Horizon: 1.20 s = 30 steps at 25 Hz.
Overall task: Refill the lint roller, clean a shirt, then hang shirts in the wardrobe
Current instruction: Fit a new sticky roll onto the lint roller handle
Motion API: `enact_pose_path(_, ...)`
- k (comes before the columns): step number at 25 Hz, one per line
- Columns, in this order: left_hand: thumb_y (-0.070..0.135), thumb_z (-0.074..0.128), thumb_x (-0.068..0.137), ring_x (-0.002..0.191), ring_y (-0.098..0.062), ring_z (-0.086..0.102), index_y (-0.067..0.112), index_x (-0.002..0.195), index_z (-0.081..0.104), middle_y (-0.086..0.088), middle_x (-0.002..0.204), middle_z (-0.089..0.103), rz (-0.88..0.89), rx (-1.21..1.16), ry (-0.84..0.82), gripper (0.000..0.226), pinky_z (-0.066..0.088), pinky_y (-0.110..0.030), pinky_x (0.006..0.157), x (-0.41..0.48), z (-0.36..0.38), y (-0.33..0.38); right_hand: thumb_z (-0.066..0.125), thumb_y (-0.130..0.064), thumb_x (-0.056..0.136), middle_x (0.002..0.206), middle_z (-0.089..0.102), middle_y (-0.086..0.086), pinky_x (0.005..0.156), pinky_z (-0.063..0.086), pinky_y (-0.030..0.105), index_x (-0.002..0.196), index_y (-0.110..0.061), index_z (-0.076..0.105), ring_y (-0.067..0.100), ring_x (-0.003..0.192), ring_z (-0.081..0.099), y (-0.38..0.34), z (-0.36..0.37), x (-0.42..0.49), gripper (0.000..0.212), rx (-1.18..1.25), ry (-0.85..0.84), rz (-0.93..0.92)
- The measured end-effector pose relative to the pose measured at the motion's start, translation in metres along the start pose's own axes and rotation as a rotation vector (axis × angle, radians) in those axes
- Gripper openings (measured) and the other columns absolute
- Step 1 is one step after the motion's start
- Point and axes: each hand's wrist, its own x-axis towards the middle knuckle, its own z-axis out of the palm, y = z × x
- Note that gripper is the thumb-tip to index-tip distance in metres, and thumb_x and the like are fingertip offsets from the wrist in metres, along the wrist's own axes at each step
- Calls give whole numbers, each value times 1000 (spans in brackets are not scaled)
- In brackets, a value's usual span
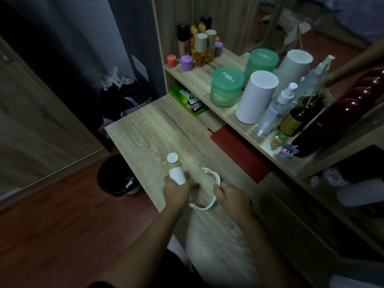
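Over the wooden desk [149, 129], my left hand [175, 192] grips a white refill roll [177, 175] that points up and away from me. My right hand [230, 196] holds the white curved lint roller frame [212, 190] by its right side; the frame arcs from near the roll down toward my left wrist. A second white roll [172, 158] stands upright on the desk just beyond my left hand. The hands are slightly blurred. No shirt is in view.
A black waste bin [116, 175] stands on the floor left of the desk. A red box [241, 150] lies under the shelf at right. The shelf [239, 119] carries green jars, white cylinders, spray bottles and small figurines.
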Motion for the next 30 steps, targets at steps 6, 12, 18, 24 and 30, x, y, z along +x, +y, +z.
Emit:
enact_pose_path(6,27,77,65,93,-27,55,7,119,42,-7,103,53,312,343,-25,68,40,-30,70,52,-20,17,37,-47,85,85,64,13,61,38,32,75,-14,59,31,78,61,28,13,7,41,3,39,-13)
enact_pose_path(12,24,70,75,106,-35,53,2,122,39,-20,120,54,410,600,-26,60,42,-35,81,102,-17,29,58,-37,83,58,39,-8,53,27,28,58,-27,30,18,61,46,30,18,8,39,56,78,27)
enact_pose_path(18,21,69,76,99,-38,57,3,122,38,-22,112,58,426,664,-2,58,44,-37,76,109,-12,26,37,-52,77,66,56,5,57,32,26,66,-22,38,23,63,55,31,24,9,32,4,159,-57)
enact_pose_path(24,30,74,71,92,-28,59,4,118,48,-11,102,58,158,290,-23,60,51,-35,72,105,-15,24,34,-58,78,83,64,11,65,41,30,84,-12,58,28,79,60,31,25,9,53,-137,228,-40)
enact_pose_path(30,9,59,84,40,-12,55,3,79,59,-4,50,58,-248,-396,-520,7,46,-20,41,62,0,46,35,-45,85,115,61,10,84,37,26,118,-8,58,21,104,55,-1,6,16,54,102,312,-120)
